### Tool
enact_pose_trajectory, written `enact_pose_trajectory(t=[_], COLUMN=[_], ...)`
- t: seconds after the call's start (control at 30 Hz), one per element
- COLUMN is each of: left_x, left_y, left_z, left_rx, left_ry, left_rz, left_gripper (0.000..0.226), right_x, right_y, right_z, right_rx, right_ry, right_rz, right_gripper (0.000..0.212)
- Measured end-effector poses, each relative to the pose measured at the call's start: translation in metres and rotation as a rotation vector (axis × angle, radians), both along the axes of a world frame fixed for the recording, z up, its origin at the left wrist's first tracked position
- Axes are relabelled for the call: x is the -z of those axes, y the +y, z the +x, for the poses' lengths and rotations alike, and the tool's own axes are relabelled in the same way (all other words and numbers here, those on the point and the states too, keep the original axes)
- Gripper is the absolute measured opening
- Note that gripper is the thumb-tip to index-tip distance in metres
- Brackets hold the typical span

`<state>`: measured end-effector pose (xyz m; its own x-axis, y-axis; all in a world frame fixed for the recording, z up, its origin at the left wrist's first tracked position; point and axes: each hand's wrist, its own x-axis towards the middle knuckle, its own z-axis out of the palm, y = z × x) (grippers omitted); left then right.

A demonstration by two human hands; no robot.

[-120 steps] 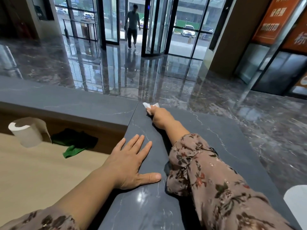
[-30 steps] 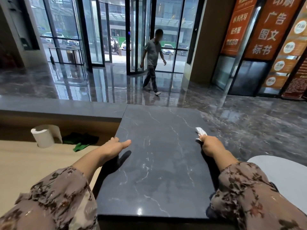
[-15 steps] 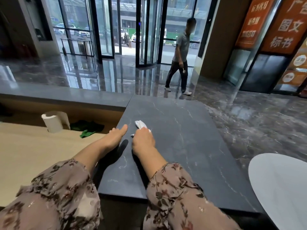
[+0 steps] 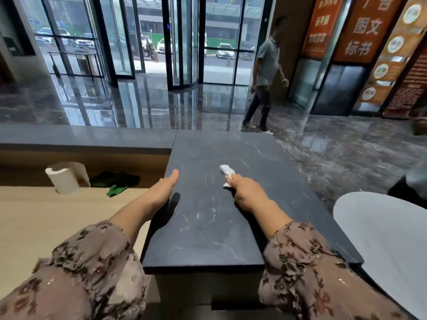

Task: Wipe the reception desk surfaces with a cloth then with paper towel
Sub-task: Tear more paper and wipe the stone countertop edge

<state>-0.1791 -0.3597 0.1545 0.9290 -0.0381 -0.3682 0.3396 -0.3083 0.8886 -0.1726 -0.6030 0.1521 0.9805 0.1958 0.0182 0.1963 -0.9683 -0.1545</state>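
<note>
A: Stage reached?
B: Cloth pass judged done; cloth (image 4: 115, 182) is left beside the roll (image 4: 63, 181); paper towel (image 4: 227, 170) is gripped by the right hand (image 4: 248, 192) on the desk (image 4: 208, 239); left hand (image 4: 163, 189) is laid flat at its edge; towel wiping is judged unfinished.

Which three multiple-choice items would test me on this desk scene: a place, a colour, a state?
1. Where does the green cloth lie?
A. on the dark marble top
B. on the beige lower desk, beside the paper towel roll
C. in the left hand
2. What colour is the paper towel wad that the right hand grips?
A. white
B. green
C. orange
3. How is the left hand?
A. gripping the roll
B. open, fingers straight, at the marble top's edge
C. holding the cloth
B: it lies beside the roll. A: the wad is white. B: its fingers hold nothing.
</note>
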Motion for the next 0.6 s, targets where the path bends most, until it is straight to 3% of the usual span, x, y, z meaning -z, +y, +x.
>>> enact_pose_trajectory(t=[0.1,0.2,0.33,0.5,0.6], left_x=[-0.003,-0.001,0.005,0.012,0.011], left_y=[0.001,0.002,0.001,0.011,0.014], left_z=[-0.005,-0.004,-0.001,-0.005,-0.013], left_rx=[0.051,0.072,0.050,0.076,0.069], left_ry=[-0.017,0.003,-0.056,-0.057,-0.055], left_rz=[0.028,0.008,-0.034,-0.107,-0.150], left_gripper=[0.084,0.096,0.079,0.088,0.110], right_x=[-0.002,-0.005,-0.003,0.013,0.016], right_y=[-0.060,-0.101,-0.099,-0.044,0.021], right_z=[-0.015,-0.031,-0.037,-0.025,-0.027], right_rx=[0.230,0.415,0.546,0.582,0.508], right_ry=[0.027,0.020,0.004,-0.045,-0.103], right_rz=[-0.047,-0.076,0.000,0.205,0.202], right_gripper=[0.050,0.041,0.052,0.054,0.038])
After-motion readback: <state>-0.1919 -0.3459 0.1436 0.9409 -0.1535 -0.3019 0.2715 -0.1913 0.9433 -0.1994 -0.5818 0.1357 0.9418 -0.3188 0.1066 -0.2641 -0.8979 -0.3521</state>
